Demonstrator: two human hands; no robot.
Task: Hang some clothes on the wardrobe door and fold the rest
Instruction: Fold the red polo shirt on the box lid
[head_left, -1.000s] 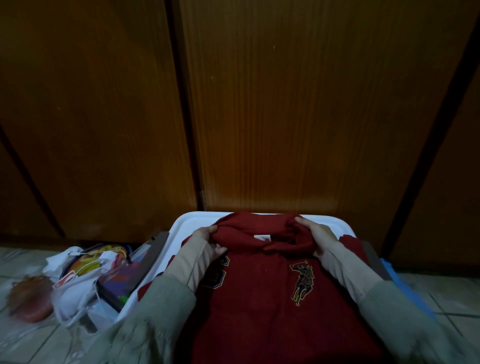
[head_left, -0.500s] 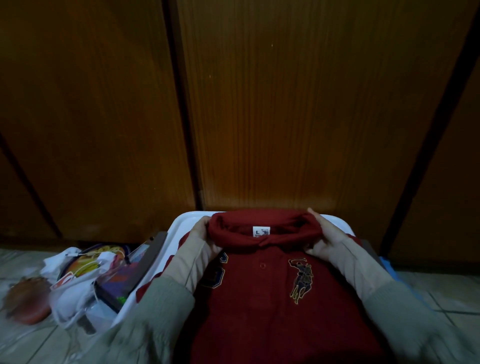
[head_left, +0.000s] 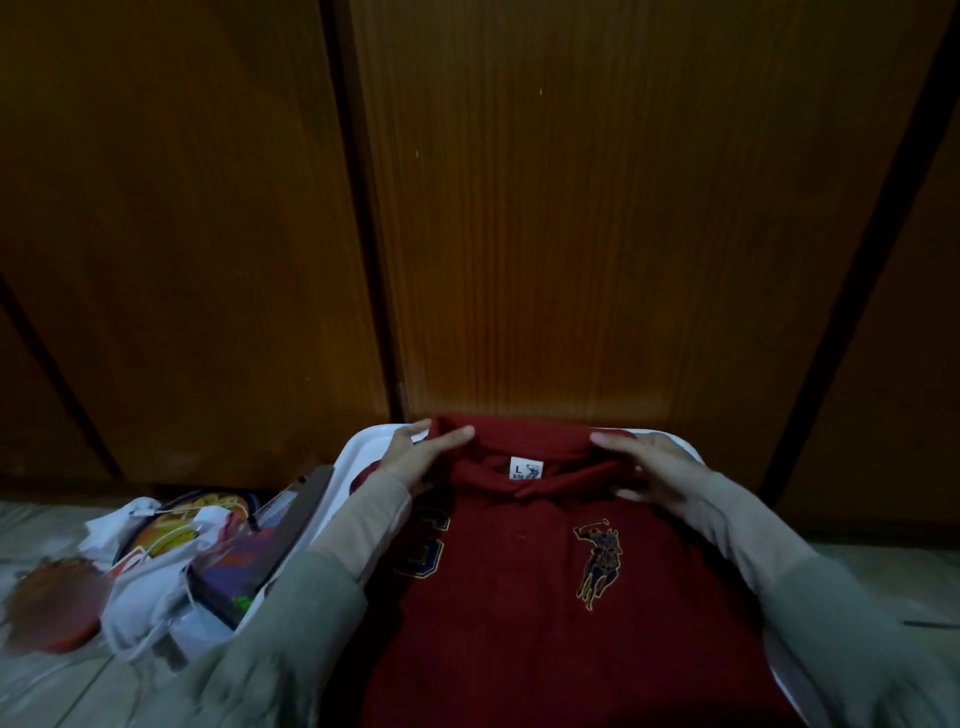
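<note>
A dark red polo shirt (head_left: 524, 597) lies front up on a white tray-like surface (head_left: 358, 452), its collar toward the wooden wardrobe doors (head_left: 571, 234). It has an embroidered horse-rider emblem and a white size label in the neck. My left hand (head_left: 423, 457) rests on the left end of the collar with straight fingers. My right hand (head_left: 649, 470) lies spread over the right end of the collar and presses it down. Both sleeves of my top cover the shirt's sides.
On the tiled floor to the left lies a heap of white plastic bags with colourful packets (head_left: 171, 561) and a reddish round object (head_left: 52, 608). A dark flat board (head_left: 301, 499) leans against the white surface's left edge. The wardrobe doors stand shut just behind.
The bunched collar has been turned down and laid flat, so the size label shows. Both hands went from gripping the collar to lying on it with straighter fingers.
</note>
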